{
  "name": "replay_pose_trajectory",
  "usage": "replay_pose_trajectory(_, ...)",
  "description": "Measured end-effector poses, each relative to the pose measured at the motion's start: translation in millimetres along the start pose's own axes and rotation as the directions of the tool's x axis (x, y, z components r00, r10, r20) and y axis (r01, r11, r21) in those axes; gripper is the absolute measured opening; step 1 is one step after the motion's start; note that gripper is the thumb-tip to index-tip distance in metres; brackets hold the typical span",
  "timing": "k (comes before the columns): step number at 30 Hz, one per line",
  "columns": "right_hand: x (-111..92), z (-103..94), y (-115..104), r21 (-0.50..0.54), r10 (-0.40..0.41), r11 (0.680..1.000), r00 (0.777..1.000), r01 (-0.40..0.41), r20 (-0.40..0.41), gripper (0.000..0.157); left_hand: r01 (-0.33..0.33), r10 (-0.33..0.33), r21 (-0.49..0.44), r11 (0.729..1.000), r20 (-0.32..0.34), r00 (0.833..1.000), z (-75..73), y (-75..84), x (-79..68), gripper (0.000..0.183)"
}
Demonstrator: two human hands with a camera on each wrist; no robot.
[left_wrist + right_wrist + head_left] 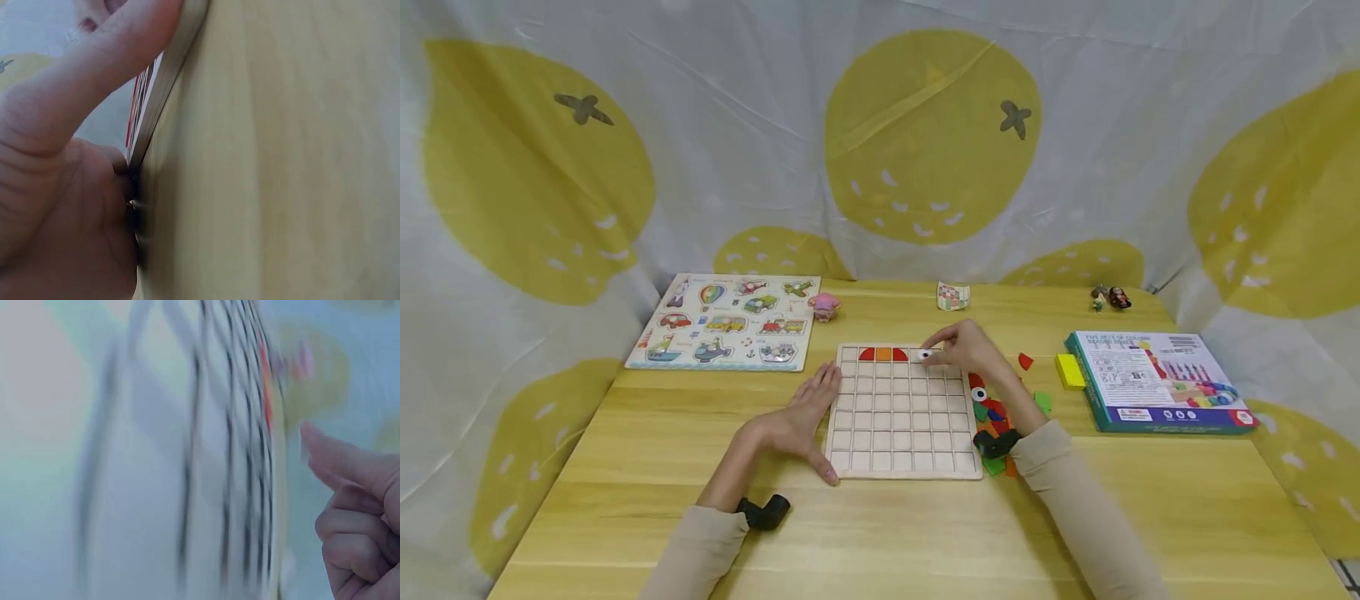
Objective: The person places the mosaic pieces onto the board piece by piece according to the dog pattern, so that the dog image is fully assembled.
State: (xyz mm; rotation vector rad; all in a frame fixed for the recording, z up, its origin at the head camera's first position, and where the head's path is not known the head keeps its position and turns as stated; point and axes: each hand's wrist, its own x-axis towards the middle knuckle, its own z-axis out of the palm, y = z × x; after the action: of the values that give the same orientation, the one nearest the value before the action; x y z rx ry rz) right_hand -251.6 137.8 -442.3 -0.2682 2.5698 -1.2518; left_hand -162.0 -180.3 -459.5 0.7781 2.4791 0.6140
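Observation:
A wooden grid board [901, 421] lies on the table; its top row holds two red curved pieces with an orange square [883, 355] between them. My left hand [797, 418] rests along the board's left side, fingers straight and spread, thumb by the near left corner. In the left wrist view the thumb [94, 75] lies against the board's edge. Over the top row, toward the right, my right hand [967, 348] pinches a white tile with an eye drawn on it [924, 355]. The right wrist view shows only the tile's thin white edge [304, 449] at the fingertips.
Loose colored pieces [997, 417] lie along the board's right side, partly under my right wrist. Farther right are a yellow block [1070, 372] and a boxed set [1161, 379]. A vehicle puzzle [730, 321], pink figurine [825, 306] and patterned card [953, 296] stand behind.

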Motion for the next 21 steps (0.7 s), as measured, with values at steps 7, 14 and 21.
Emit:
replay_pose_trajectory(7,17.3,67.4,-44.8,-0.006,-0.087,0.996,0.996,0.087,0.037,0.02,-0.004,0.004,0.012,1.0,0.0,1.0,-1.3,1.1,-1.9,0.153)
replay_pose_trajectory(14,24.8,82.3,-52.2,0.018,-0.063,0.998,0.998,0.063,0.025,0.021,-0.001,0.001,0.019,1.0,0.003,1.0,-2.3,1.5,-1.4,0.154)
replay_pose_trajectory(21,23.9,83.4,-51.9,0.013,-0.056,0.998,0.997,0.056,0.052,0.02,0.002,-0.002,0.03,1.0,0.01,1.0,-2.0,1.4,-2.3,0.153)
